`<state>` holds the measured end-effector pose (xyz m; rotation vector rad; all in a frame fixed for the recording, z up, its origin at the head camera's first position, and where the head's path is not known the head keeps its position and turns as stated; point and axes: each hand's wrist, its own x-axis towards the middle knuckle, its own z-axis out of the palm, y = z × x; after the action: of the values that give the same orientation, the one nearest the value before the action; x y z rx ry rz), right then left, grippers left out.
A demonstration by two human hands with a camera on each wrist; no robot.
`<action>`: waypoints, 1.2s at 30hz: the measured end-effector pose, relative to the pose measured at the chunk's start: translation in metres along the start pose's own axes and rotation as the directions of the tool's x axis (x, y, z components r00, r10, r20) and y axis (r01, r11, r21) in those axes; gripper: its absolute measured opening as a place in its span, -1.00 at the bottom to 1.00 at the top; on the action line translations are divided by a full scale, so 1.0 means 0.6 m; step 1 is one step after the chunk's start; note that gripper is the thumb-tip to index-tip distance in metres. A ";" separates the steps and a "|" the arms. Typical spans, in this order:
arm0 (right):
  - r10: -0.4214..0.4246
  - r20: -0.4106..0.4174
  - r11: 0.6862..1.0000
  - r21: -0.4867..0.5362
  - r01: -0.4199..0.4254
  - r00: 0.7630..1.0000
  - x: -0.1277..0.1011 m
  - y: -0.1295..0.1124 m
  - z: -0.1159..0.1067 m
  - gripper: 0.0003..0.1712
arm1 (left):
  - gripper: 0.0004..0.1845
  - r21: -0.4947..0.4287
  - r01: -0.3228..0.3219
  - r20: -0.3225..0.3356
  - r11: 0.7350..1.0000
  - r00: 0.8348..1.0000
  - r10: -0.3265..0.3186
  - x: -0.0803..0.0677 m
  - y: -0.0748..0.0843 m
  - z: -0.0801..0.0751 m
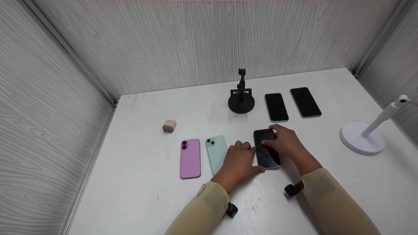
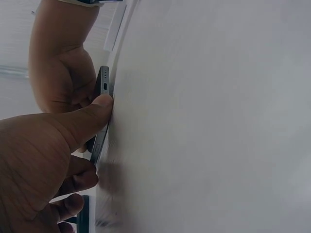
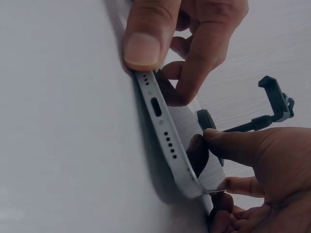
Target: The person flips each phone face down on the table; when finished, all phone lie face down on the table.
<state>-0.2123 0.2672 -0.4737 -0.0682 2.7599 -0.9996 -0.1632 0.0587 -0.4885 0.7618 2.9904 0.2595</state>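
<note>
White tabletop (image 1: 137, 182), grey walls around. Your left hand (image 1: 240, 161) thumbs the near corner of the dark phone (image 1: 266, 153) at centre; your right hand (image 1: 285, 142) pinches its edges, apparently to tip it up. Green phone (image 1: 215, 151) lies at nine o'clock.

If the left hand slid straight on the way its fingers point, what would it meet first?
The left hand points up the table, its thumb at the edge of the dark-screened phone both hands hold. Straight on, the round black base of the phone stand looks first, though depth is uncertain.
</note>
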 end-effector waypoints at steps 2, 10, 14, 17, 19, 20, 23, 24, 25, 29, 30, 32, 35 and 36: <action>-0.001 0.006 1.000 0.009 0.001 1.000 -0.008 0.004 -0.001 -0.09 | -0.16 0.004 0.001 0.005 1.000 1.000 -0.001 0.001 0.000 0.000; -0.060 0.008 0.995 0.080 0.059 0.998 -0.051 0.029 -0.002 -0.18 | -0.17 -0.021 0.011 0.010 1.000 1.000 -0.011 0.001 -0.002 0.000; -0.084 0.017 0.984 0.159 0.081 0.996 -0.075 0.038 0.000 -0.21 | -0.17 -0.021 0.013 0.012 1.000 1.000 -0.013 0.002 -0.005 -0.002; -0.074 0.032 0.971 0.231 0.065 0.997 -0.093 0.041 0.002 -0.23 | -0.16 -0.024 0.012 0.018 1.000 1.000 -0.012 0.003 -0.006 -0.003; -0.058 0.032 0.963 0.266 0.047 0.998 -0.103 0.042 0.004 -0.27 | -0.16 -0.024 0.009 0.018 1.000 1.000 -0.008 0.004 -0.007 -0.003; -0.050 0.028 0.961 0.274 0.040 0.998 -0.107 0.042 0.005 -0.30 | -0.17 -0.025 0.007 0.018 1.000 1.000 -0.007 0.004 -0.007 -0.003; -0.030 0.002 0.960 0.277 0.028 1.000 -0.117 0.038 0.008 -0.38 | -0.19 -0.021 0.000 0.015 1.000 1.000 0.000 0.005 -0.006 -0.001; -0.025 -0.010 0.960 0.279 0.027 1.000 -0.119 0.036 0.008 -0.40 | -0.20 -0.018 -0.004 0.013 1.000 1.000 0.004 0.005 -0.006 -0.001; -0.020 -0.021 0.960 0.280 0.025 1.000 -0.121 0.034 0.009 -0.43 | -0.21 -0.015 -0.007 0.010 1.000 1.000 0.007 0.005 -0.007 0.000; -0.007 -0.078 0.956 0.290 0.030 0.997 -0.125 0.024 0.013 -0.51 | -0.22 -0.011 -0.025 0.012 1.000 1.000 0.025 0.005 -0.008 -0.001; -0.006 -0.096 0.958 0.286 0.033 0.995 -0.126 0.021 0.015 -0.52 | -0.23 -0.018 -0.028 0.017 0.999 0.999 0.029 0.006 -0.010 -0.002; -0.007 -0.140 0.963 0.265 0.044 0.990 -0.128 0.015 0.018 -0.57 | -0.29 -0.049 -0.032 0.033 0.998 0.999 0.034 0.009 -0.014 -0.007; -0.016 -0.217 0.976 0.209 0.063 0.976 -0.132 0.004 0.024 -0.65 | -0.44 -0.179 -0.010 0.051 0.984 0.998 0.019 0.022 -0.022 -0.018; -0.018 -0.241 0.980 0.189 0.065 0.970 -0.133 0.000 0.026 -0.67 | -0.48 -0.234 0.008 0.054 0.972 0.999 0.005 0.028 -0.025 -0.023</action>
<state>-0.1310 0.2663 -0.4717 0.0253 2.8620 -1.3688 -0.1864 0.0519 -0.4777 0.7283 2.8393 0.5703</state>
